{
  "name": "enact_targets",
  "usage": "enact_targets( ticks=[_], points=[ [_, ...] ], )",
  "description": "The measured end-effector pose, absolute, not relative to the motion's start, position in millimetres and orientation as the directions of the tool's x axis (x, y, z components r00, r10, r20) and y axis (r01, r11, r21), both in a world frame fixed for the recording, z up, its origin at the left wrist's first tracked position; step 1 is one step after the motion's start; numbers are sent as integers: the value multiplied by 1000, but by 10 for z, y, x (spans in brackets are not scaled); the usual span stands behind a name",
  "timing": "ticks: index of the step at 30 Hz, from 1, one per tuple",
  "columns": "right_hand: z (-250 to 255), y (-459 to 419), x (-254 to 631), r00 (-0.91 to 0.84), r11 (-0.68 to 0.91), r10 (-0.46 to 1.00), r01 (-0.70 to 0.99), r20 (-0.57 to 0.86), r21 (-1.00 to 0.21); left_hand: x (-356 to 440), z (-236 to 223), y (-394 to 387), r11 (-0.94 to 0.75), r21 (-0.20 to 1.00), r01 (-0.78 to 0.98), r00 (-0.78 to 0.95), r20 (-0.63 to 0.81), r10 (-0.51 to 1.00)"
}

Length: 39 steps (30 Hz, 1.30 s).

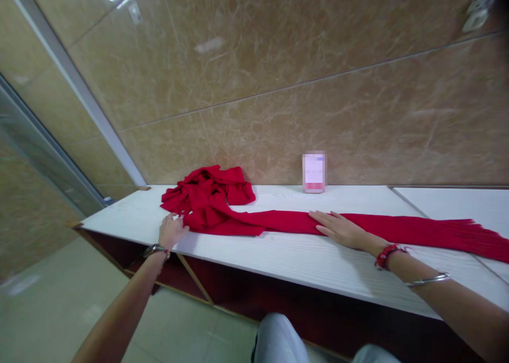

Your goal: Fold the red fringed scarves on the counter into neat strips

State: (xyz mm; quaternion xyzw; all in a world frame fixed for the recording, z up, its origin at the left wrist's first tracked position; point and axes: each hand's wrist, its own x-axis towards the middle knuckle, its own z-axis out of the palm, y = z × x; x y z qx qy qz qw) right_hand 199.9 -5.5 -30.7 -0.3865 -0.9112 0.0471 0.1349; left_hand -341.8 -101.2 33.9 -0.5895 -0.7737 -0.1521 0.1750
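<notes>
A red scarf lies lengthwise along a white counter top. Its left part is bunched in a loose, crumpled heap, while the right part runs out flat to a fringed end. My left hand is at the near left edge of the heap, its fingers curled and closed on the fabric. My right hand lies flat on the smooth stretch of the scarf, palm down, with its fingers extended and open.
A phone-like upright object, blurred out, leans against the tan tiled wall behind the counter. Dark open shelves are under the counter's front edge. My knees show below, and a glass panel stands at the left.
</notes>
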Motion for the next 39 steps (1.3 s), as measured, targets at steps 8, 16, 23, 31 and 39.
enact_targets(
  ticks=[8,16,23,31,39],
  points=[
    [-480,-10,2518,-646,668,745,719,169,-192,-3009,401,-780,-188,88,978,145,357,923],
    [-93,11,2612,-625,630,776,765,79,-136,-2604,445,-578,-71,506,860,69,23,997],
    [54,-271,1264,-752,798,602,558,268,-227,-2522,391,-417,-47,567,822,-42,144,989],
    [-181,-292,1193,-755,798,603,562,259,-218,-2767,462,-382,163,489,857,-359,340,869],
    [-152,-312,1167,-750,785,619,586,231,-202,-3286,488,-491,394,426,814,-573,479,665]
  ],
)
